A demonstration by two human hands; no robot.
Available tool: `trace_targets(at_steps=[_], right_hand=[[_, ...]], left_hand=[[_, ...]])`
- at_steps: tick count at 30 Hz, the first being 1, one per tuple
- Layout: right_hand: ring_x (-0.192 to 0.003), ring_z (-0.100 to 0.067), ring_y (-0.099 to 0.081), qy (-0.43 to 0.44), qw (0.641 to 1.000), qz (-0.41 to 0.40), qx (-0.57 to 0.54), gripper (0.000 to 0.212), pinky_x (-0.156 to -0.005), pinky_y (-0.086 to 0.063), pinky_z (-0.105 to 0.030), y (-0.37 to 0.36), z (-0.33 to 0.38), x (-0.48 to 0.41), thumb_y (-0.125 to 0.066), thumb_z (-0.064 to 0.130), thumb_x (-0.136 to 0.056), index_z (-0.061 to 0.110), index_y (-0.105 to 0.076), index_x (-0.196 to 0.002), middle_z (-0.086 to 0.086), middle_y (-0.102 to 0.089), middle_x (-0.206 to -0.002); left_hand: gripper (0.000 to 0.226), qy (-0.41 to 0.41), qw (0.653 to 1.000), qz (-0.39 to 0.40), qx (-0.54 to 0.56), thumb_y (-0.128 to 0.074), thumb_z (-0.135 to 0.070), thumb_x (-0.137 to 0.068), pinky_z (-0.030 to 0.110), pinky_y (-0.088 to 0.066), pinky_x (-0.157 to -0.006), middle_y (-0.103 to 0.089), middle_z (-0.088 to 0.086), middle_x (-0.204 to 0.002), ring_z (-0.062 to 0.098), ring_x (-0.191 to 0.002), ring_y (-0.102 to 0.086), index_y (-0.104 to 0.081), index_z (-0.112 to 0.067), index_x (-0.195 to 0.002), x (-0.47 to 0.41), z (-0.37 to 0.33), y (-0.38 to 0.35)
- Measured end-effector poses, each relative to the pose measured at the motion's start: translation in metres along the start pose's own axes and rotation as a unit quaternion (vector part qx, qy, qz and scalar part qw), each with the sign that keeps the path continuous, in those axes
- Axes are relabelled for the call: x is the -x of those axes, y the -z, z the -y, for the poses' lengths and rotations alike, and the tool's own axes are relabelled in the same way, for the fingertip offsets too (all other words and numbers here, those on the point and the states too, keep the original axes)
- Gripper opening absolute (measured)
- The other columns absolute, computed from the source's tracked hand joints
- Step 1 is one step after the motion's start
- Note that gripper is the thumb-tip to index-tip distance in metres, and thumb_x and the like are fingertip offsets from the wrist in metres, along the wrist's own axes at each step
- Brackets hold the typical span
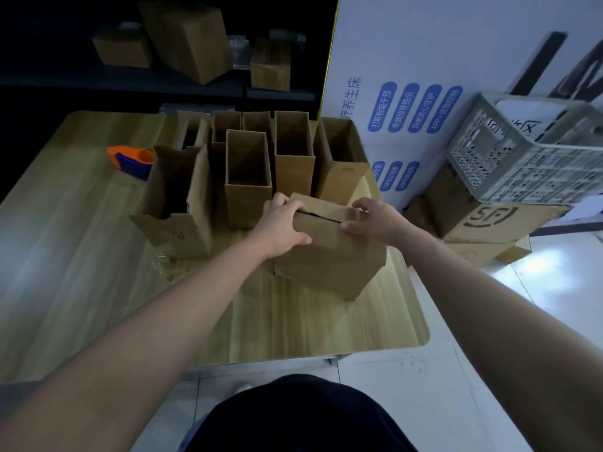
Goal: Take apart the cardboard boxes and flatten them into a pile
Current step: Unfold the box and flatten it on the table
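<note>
Both hands are working the same box. Left hand [283, 223] is gripping the top-left of the closed brown cardboard box [329, 259], with fingers curling over the top at the dark seam slit and thumb lying along the near face. Right hand [372, 220] is mirroring it on the top-right, with fingertips hooking at the seam and thumb pressing the near face. Both bare forearms are reaching out almost straight and converging on the box.

Box is sitting on the right part of the pale wood-grain table [81, 256], near the right edge and turned slightly off-square to it. Its top flaps are meeting with a narrow dark gap showing between them. Its sides are plain brown.

Just behind it, a cluster of upright open-topped brown boxes [248, 171] is standing, tall and narrow, packed side by side. The torn-rimmed open box [176, 203] is standing at the cluster's left end. An orange-and-blue tape dispenser [132, 159] is lying on the table left of the cluster.

Writing: the white display panel [408, 60] standing right of the table is carrying blue rounded labels with white Chinese characters, and one label is starting with "APP". A brown carton with a dark "SF" logo [489, 220] is sitting on the floor to the right, with a grey perforated plastic crate [522, 158] resting on top of it. More brown shelf cartons [186, 37] are sitting on dark shelving at the back.
</note>
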State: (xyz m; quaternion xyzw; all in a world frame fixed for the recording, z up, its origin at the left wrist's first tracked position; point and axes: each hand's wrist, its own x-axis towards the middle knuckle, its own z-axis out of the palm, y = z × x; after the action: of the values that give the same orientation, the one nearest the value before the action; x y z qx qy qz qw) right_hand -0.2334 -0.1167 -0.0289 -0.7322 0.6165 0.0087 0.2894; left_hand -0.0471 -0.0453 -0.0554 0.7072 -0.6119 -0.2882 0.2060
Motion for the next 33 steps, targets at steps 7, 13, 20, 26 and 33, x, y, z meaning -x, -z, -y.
trace_targets(at_steps=[7, 13, 20, 26, 33], right_hand=[[-0.12, -0.025, -0.052, 0.02, 0.999, 0.025, -0.018, 0.071, -0.093, -0.045, -0.034, 0.003, -0.007, -0.003, -0.06, 0.058, -0.084, 0.018, -0.042, -0.141, -0.006, -0.051, -0.134], [-0.125, -0.027, -0.049, 0.04, 0.999, 0.031, -0.011, 0.078, -0.102, -0.042, -0.038, 0.013, -0.006, -0.005, -0.061, 0.059, -0.083, 0.016, -0.039, -0.144, -0.007, -0.049, -0.138], [-0.085, -0.016, -0.064, 0.047, 0.999, -0.026, 0.005, 0.034, -0.073, -0.054, -0.026, 0.009, -0.017, -0.018, -0.055, 0.036, -0.094, 0.013, -0.062, -0.119, -0.004, -0.064, -0.095], [-0.078, -0.017, -0.063, 0.074, 0.992, -0.101, 0.009, 0.031, -0.066, -0.054, -0.027, 0.008, -0.003, -0.019, -0.054, 0.036, -0.095, 0.013, -0.068, -0.108, -0.004, -0.065, -0.088], [-0.079, -0.014, -0.063, 0.121, 0.981, -0.129, -0.077, 0.027, -0.064, -0.052, -0.02, 0.01, 0.018, -0.011, -0.058, 0.033, -0.093, 0.012, -0.071, -0.105, -0.003, -0.066, -0.089]], left_hand=[[0.046, -0.018, 0.999, -0.032, -0.011, -0.075, -0.015, -0.079, 0.033, -0.04, -0.099, -0.035, -0.001, -0.129, 0.015, -0.118, -0.038, -0.045, -0.02, -0.113, 0.007, -0.007, 0.0], [0.031, -0.056, 0.994, -0.088, -0.031, -0.067, -0.01, -0.085, 0.023, -0.047, -0.079, -0.047, -0.004, -0.1, 0.012, -0.09, -0.051, -0.039, -0.022, -0.089, 0.014, -0.006, 0.0], [0.036, 0.003, 0.986, -0.041, 0.159, -0.056, -0.045, -0.088, 0.028, -0.042, -0.078, -0.056, -0.004, -0.076, 0.008, -0.075, -0.054, -0.059, -0.011, -0.079, 0.021, 0.009, 0.01], [0.022, 0.166, 0.972, -0.016, 0.164, -0.074, -0.031, -0.078, 0.038, -0.04, -0.1, -0.064, 0.003, -0.102, 0.023, -0.111, -0.055, -0.065, -0.012, -0.083, 0.004, -0.002, 0.025], [0.054, 0.215, 0.973, -0.07, 0.037, -0.079, -0.038, -0.072, 0.034, -0.045, -0.08, -0.059, 0.008, -0.117, 0.026, -0.104, -0.058, -0.054, -0.012, -0.113, -0.013, -0.003, 0.038]])
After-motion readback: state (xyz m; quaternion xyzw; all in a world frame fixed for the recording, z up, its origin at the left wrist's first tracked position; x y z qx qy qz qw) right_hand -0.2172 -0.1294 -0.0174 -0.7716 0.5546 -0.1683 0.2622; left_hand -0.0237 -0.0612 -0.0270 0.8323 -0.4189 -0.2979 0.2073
